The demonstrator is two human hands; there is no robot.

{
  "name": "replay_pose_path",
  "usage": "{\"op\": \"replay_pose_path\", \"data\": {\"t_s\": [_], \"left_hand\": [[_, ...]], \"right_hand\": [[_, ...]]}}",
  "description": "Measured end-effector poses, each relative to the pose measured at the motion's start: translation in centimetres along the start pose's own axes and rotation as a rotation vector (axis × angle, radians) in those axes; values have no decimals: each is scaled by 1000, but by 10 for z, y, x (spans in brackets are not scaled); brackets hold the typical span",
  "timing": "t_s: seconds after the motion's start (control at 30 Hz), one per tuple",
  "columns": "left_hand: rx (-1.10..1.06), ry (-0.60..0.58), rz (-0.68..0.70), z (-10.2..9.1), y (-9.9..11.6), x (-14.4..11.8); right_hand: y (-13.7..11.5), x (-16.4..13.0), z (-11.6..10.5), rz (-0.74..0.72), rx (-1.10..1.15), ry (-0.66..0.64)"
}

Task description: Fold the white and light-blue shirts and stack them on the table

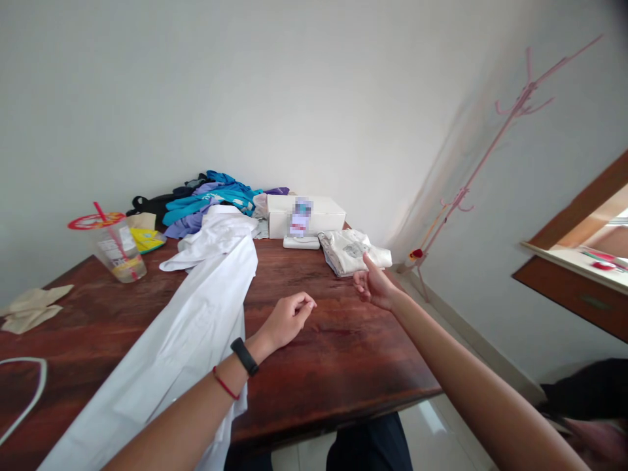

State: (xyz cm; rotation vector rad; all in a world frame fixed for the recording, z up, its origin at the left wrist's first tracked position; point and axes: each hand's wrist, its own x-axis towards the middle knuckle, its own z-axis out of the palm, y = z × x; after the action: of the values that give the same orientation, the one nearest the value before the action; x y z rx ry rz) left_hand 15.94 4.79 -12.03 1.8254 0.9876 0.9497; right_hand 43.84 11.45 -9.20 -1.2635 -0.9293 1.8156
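Observation:
My left hand hangs low over the wooden table, its fingers drawn in with the tips together. Nothing shows in that hand. Beneath and beside my left forearm lies a long white garment, stretched from the front edge toward the back. My right hand is just in front of a folded white cloth stack. Its thumb points up, apart from the loosely bent fingers, and it holds nothing. Whether the thumb touches the stack, I cannot tell.
Blue, purple and black clothes are heaped at the back left. A white box has a phone leaning on it. At left stand a plastic cup and crumpled napkins. A pink coat rack is beyond the table's right.

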Motion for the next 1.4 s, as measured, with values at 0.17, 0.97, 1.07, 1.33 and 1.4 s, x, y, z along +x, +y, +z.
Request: {"op": "replay_pose_path", "data": {"t_s": [0.17,0.97,1.07,1.33,1.4], "left_hand": [[4,10,4,-1,-1,0],[184,186,78,-1,-2,-2],[206,179,77,0,-3,-2],[223,151,60,3,0,-2],[224,147,60,3,-1,-2]], "right_hand": [[25,4,65,-220,-195,-87],[61,24,58,-728,-612,241],[59,21,57,-729,-593,232],[57,23,56,-681,-486,185],[56,23,55,-658,-454,177]]}}
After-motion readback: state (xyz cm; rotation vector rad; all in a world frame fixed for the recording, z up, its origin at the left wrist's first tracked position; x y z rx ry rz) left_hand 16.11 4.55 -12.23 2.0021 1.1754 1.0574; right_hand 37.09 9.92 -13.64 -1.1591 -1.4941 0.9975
